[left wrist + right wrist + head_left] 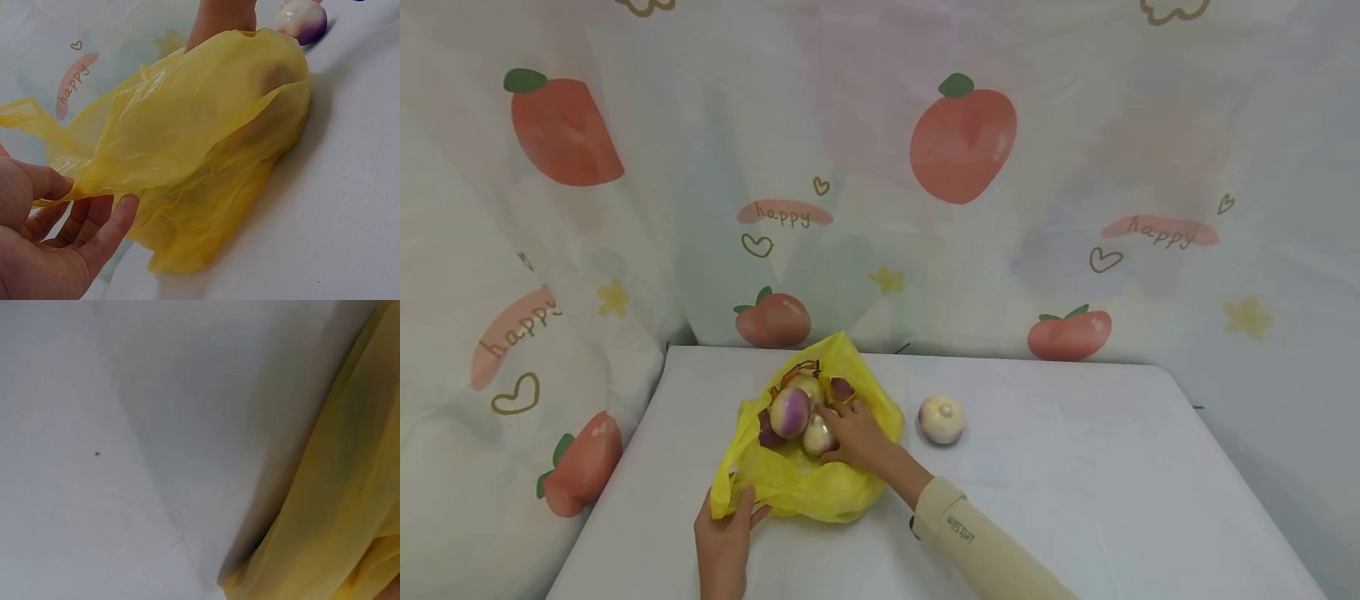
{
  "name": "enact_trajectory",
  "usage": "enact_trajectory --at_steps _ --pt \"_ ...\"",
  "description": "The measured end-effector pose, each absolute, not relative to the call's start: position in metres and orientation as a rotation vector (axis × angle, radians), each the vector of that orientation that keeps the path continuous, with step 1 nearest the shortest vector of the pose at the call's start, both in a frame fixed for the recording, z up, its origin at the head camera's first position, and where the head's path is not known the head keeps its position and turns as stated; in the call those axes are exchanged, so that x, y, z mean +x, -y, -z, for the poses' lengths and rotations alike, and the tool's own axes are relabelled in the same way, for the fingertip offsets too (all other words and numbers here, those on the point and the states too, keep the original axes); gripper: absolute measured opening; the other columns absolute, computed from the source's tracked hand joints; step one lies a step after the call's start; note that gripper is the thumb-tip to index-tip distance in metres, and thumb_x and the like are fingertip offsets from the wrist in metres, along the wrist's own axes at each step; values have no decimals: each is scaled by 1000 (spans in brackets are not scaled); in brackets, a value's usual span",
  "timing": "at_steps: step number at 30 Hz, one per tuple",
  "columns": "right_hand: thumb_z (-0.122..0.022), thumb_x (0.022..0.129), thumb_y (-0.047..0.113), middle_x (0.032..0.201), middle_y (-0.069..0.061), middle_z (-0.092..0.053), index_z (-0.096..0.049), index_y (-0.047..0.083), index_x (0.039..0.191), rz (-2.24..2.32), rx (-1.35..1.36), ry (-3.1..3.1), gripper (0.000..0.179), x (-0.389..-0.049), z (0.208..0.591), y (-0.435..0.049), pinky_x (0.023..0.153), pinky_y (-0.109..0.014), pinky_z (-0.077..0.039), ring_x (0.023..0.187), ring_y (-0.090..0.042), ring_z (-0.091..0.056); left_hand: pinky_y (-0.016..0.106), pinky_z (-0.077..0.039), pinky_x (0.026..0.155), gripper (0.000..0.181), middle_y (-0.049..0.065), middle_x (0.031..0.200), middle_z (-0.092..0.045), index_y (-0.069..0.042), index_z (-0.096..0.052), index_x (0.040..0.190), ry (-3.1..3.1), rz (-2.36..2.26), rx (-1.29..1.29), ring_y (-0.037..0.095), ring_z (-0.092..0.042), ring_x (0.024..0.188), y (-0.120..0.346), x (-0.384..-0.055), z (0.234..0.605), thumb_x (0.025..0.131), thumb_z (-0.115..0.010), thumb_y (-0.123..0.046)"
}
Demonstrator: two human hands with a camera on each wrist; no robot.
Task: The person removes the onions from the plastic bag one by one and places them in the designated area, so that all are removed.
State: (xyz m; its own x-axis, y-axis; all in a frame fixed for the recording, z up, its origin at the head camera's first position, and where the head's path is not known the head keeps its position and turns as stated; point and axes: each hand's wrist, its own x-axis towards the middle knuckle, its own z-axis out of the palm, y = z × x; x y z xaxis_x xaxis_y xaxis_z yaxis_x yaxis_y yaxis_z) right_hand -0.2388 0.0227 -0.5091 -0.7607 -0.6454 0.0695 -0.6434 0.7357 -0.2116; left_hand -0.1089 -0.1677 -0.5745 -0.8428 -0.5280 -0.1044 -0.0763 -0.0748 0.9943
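A yellow plastic bag [850,492] lies open on the table with several white-and-purple onions [790,412] inside. My left hand [724,533] pinches the bag's near left edge between thumb and fingers; the left wrist view shows the thin plastic [187,125] stretched away from that grip. Reaching into the bag from the right, my right hand [861,437] has its fingers and thumb around a pale onion [818,435]. In the right wrist view the bag's side [337,487] hides most of this hand.
One more white-and-purple onion [942,419] sits on the white table [1075,483], just right of the bag. A printed curtain [880,167] hangs behind the table and along its left side.
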Motion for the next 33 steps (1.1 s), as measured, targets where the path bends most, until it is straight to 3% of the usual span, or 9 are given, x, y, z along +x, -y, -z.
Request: enact_trajectory --at_steps 2,4,9,11,15,17,24,33 --pt "-74 80 42 133 -14 -48 -37 7 143 316 -1113 -2906 82 -238 508 -23 107 -47 -30 116 -33 -39 28 -59 73 51 7 120 -48 -12 -48 129 1900 1960 672 14 -58 102 167 -109 576 89 -64 -39" --pt "-73 81 42 134 -17 -46 -34 3 144 281 -1141 -2891 84 -238 506 -24 107 -48 -30 117 -34 -38 30 -59 74 53 13 124 -46 -7 -44 134 1900 1996 662 20 -56 106 163 -105 558 91 -63 -34" --pt "-72 84 38 138 -21 -38 -27 -3 145 287 -1151 -2801 86 -234 499 -23 107 -46 -30 120 -35 -35 29 -59 74 58 16 128 -44 -4 -42 137 1876 2034 683 17 -57 103 164 -105 556 90 -65 -30" --pt "-72 84 36 139 -20 -37 -26 -2 146 321 -1132 -2761 85 -233 497 -24 107 -44 -30 119 -34 -34 28 -59 72 58 13 125 -46 -6 -46 133 1846 2021 689 12 -58 99 167 -109 573 87 -68 -34" --pt "-72 84 36 138 -18 -38 -28 1 146 366 -1112 -2737 83 -232 496 -25 106 -42 -30 116 -30 -34 30 -59 70 52 13 121 -49 -8 -51 127 1799 2012 683 18 -58 99 168 -112 585 86 -70 -32" --pt "-73 83 37 137 -19 -39 -30 4 146 390 -1114 -2745 84 -232 496 -25 107 -43 -29 116 -31 -34 28 -59 70 49 7 117 -51 -13 -53 124 1819 1980 718 17 -58 99 169 -114 590 84 -71 -36" --pt "-76 79 39 126 -20 -38 -38 13 143 517 -1135 -2744 79 -230 499 -28 104 -37 -37 114 -29 -37 28 -59 70 48 4 118 -51 -16 -53 124 1843 1958 741 19 -57 102 169 -115 594 85 -70 -39" --pt "-72 82 43 134 -16 -40 -35 13 145 662 -1059 -2677 79 -230 502 -33 104 -35 -39 118 -24 -42 30 -60 69 45 3 116 -53 -17 -55 120 1828 1957 741 20 -60 98 168 -114 594 84 -70 -39"
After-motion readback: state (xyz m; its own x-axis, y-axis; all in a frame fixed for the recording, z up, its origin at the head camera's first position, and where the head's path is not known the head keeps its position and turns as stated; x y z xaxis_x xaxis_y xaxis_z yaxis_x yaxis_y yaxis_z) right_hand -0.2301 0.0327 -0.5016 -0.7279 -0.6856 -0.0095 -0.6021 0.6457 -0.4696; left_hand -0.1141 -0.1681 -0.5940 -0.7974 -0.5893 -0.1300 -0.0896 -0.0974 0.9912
